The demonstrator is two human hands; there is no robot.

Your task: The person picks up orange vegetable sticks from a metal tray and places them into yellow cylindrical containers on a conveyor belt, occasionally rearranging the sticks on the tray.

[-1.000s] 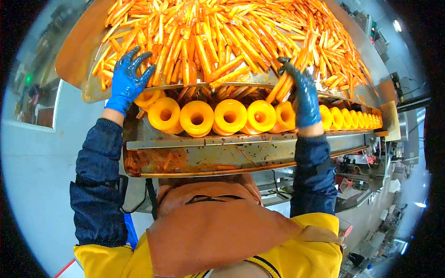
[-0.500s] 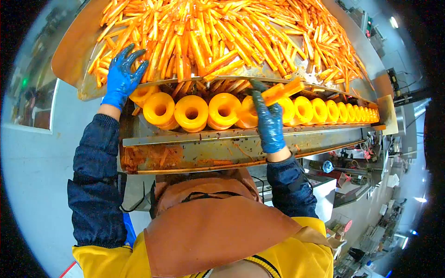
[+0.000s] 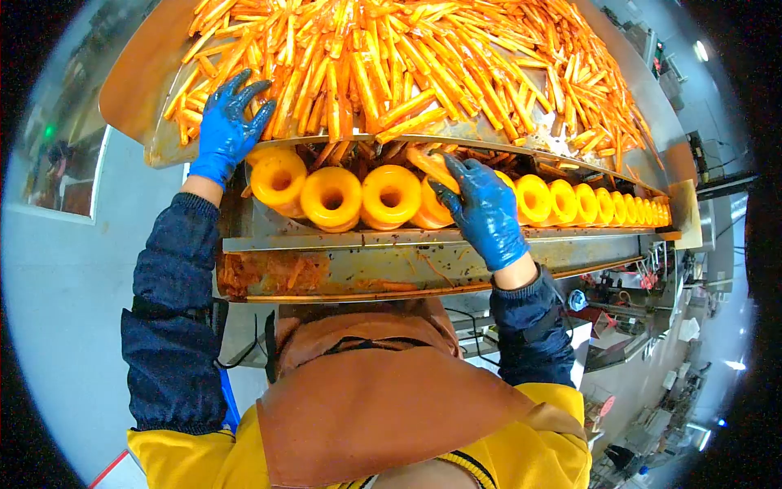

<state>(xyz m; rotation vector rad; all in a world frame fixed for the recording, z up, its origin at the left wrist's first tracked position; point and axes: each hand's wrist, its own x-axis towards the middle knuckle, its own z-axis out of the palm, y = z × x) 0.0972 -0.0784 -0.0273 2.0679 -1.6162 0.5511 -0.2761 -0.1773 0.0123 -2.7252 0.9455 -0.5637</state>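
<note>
My left hand (image 3: 230,126), in a wet blue glove, rests at the near left edge of the pile of sauce-coated orange sticks (image 3: 358,81). Its fingers are spread and hold nothing. Over the row of yellow ring-mouthed cups (image 3: 391,197), my right hand (image 3: 485,204), gloved likewise, closes its fingers on an orange stick (image 3: 432,165). That stick lies slantwise above the cup mouths, its left end pointing up toward the tray. Part of it, and some of the cups, are hidden behind the right hand.
The sticks lie on a metal tray (image 3: 163,134) whose lip runs just above the cups. Nearer me is a stained metal trough (image 3: 366,273). A pale block (image 3: 688,213) stands at the right end of the row. Machinery and cluttered benches fill the far right.
My right hand has turned, and the stick now points left instead of right. The left hand stays spread at the pile. The row of cups appears slightly shifted.
</note>
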